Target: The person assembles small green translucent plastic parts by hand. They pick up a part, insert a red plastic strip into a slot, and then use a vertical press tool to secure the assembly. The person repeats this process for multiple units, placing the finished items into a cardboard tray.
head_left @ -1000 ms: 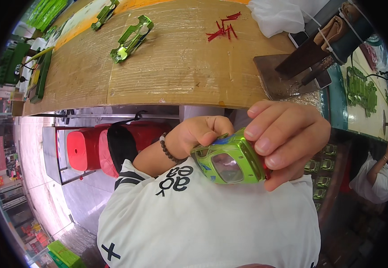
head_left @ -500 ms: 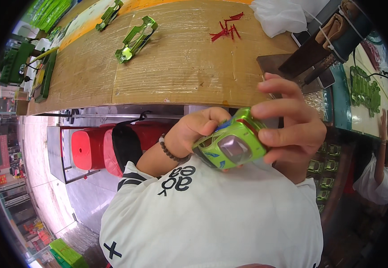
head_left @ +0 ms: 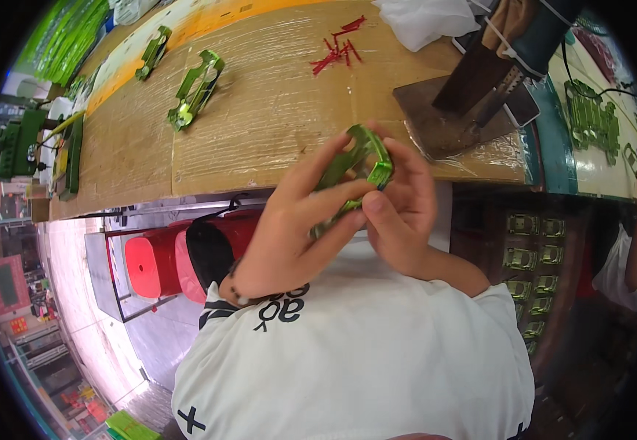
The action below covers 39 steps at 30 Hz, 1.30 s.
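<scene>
Both my hands hold a shiny green toy car body shell (head_left: 381, 173) in front of my chest, near the table's front edge. My left hand (head_left: 285, 224) grips its left side, the fingers bent around it. On the other side my right hand (head_left: 406, 209) is closed on the shell, thumb toward me. The shell is tilted, its hollow or window opening showing between the fingers; much of it is covered by my hands. Two more green car shells, a nearer one (head_left: 184, 115) and a farther one (head_left: 153, 53), lie on the table to the left.
Thin red plastic pieces (head_left: 339, 53) lie on the cardboard-covered table (head_left: 260, 110). A dark metal machine base (head_left: 425, 110) stands right of my hands, a white plastic bag (head_left: 428, 22) behind it. Below right are rows of green shells (head_left: 520, 258); a co-worker's arm (head_left: 635, 249) shows far right. Red stools (head_left: 158, 264) stand below left.
The car shell has been turned from its roof and window side to a narrow, tilted view. My left hand now wraps over it and my right fingers have closed in. The view has shifted slightly.
</scene>
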Available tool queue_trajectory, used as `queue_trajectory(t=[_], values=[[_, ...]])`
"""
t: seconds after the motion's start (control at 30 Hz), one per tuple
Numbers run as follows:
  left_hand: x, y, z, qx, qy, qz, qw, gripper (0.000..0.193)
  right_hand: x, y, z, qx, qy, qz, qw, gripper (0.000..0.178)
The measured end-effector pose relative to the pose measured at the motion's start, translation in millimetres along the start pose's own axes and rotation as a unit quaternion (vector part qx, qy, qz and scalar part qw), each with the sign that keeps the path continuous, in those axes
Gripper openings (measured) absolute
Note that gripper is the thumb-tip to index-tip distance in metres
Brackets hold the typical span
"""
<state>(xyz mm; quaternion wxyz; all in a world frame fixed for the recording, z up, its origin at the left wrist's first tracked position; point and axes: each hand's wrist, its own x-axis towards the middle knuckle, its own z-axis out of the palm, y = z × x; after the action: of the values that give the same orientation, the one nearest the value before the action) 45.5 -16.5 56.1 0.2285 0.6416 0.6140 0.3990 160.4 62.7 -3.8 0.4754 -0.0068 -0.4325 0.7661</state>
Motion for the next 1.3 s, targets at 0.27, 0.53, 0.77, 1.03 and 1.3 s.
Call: queue_trajectory(t=[0.27,0.53,0.77,1.03,1.3], values=[[6.8,-12.3,-18.8,-0.233,-0.074,-0.038,0.969,0.038,-4.6,-33.5,-30.6,0.280,0.144,0.393,0.864,0.049],[50.5,-29.9,41.6,-0.324,0.001,-0.136,0.936,0.036,-2.6,-65.1,-57.5,0.516,0.184,0.213,0.809,0.037],[68.9,-41.5,65.1,-0.471,-0.058,-0.009,0.880,0.042,-0.9,-64.9,-73.4,0.544,0.124,0.211,0.803,0.042],[71.4,-45.2,54.6,-0.321,-0.079,0.092,0.939,0.058,-4.9,-63.8,-88.3,0.555,0.139,0.235,0.786,0.043],[72.1,-46.5,54.6,-0.293,-0.086,0.110,0.946,0.061,4.1,-70.5,-85.4,0.562,0.127,0.261,0.774,0.041]])
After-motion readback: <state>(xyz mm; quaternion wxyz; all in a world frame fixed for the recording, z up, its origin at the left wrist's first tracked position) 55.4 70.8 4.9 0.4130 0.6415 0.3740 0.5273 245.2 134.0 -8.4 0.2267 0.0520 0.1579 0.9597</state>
